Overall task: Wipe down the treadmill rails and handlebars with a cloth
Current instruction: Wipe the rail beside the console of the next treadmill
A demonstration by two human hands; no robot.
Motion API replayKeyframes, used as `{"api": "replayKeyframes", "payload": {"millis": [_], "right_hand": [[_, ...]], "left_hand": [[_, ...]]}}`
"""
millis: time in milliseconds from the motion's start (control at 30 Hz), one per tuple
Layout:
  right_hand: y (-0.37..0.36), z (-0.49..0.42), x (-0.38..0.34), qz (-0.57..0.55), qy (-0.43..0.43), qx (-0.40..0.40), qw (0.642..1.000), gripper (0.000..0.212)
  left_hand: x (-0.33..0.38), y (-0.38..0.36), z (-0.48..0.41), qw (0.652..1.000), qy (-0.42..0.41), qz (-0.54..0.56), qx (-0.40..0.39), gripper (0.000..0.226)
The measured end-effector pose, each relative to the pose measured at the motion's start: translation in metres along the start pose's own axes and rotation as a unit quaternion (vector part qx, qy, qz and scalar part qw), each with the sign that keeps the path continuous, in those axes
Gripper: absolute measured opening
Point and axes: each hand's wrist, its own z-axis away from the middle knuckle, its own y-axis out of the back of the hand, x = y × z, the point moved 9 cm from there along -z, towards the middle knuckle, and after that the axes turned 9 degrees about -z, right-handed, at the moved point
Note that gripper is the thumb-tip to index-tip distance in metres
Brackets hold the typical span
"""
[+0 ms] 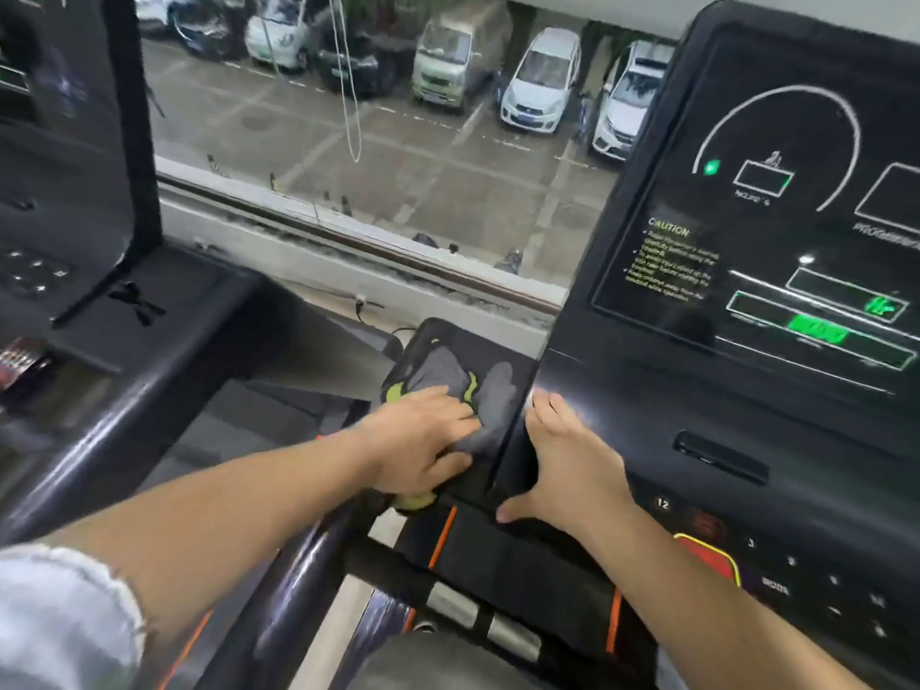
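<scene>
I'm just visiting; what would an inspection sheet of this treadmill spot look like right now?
Surface: black side tray of the treadmill console, partly covered.
Job's things: grey cloth with yellow-green trim, lying on the tray.
Clutter: blurred reddish thing on the neighbouring treadmill.
Hands: left hand presses flat on the cloth; right hand rests open on the console edge.
Cables: thin cable below the window; white cord hanging at the glass.
Surroundings: parked cars outside.

We read "CAUTION" in yellow on the glossy black treadmill console panel point(776, 231), and "12" lower down; other lettering was blurred.
</scene>
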Motion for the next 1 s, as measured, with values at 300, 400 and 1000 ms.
{"api": "replayKeyframes", "payload": {"millis": [300,400,1000], "right_hand": [[0.006,-0.005,-0.008,0.032,-0.022,-0.016,0.999,0.132],[0.003,-0.009,-0.004,0.013,-0.009,-0.005,1.000,0.137],[0.000,0.002,0.000,-0.038,-0.016,-0.009,0.999,0.143]], "left_hand": [[0.004,-0.003,-0.024,0.983,0.177,-0.044,-0.002,0.027],[0.016,-0.008,-0.030,0.925,0.370,0.062,-0.057,0.039],[-0.026,-0.004,0.008,0.991,-0.094,-0.060,-0.070,0.050]]}}
